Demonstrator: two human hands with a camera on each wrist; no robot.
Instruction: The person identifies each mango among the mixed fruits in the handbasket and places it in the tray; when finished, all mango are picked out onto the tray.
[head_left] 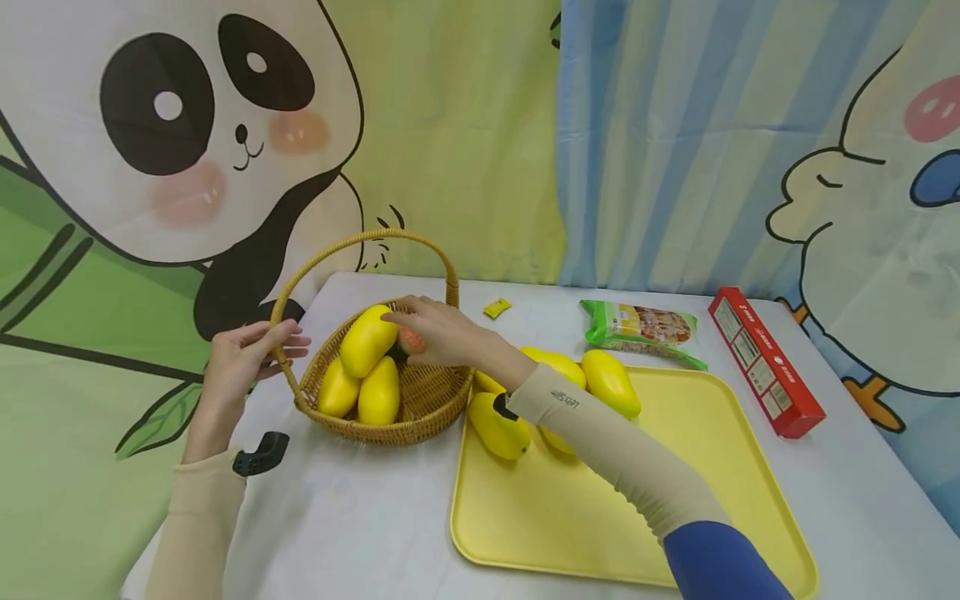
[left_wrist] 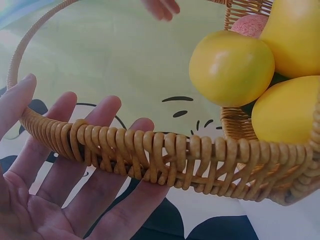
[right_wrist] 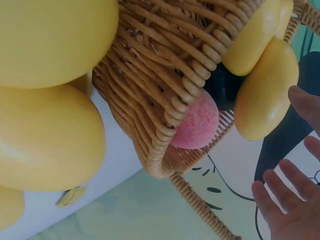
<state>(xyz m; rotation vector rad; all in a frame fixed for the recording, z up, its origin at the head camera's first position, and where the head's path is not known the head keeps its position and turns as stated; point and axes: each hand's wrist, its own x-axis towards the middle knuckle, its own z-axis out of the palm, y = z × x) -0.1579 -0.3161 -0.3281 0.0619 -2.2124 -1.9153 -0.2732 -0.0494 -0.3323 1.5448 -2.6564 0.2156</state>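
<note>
head view: left fingers (head_left: 251,346) grasp basket handle (head_left: 452,287); right fingers (head_left: 412,321) released, near top mango (head_left: 367,343); pink round object (head_left: 411,342) beneath them, tray (head_left: 562,517) to their right.

"How did the left hand (head_left: 251,354) sit?"

"By the left edge of the worktop (head_left: 345,517), in a light hold: thumb (left_wrist: 20,97) on one side, fingers (left_wrist: 100,194) fanned out on the other."

"And the right hand (head_left: 435,332)?"

"Raised near the far left corner, back upward, its fingers extended and apart."

"The arms?"

"The left forearm (head_left: 202,492) angled up from the near left corner. The right arm (head_left: 630,458) slanted leftward from the near edge, well across the worktop."
</note>
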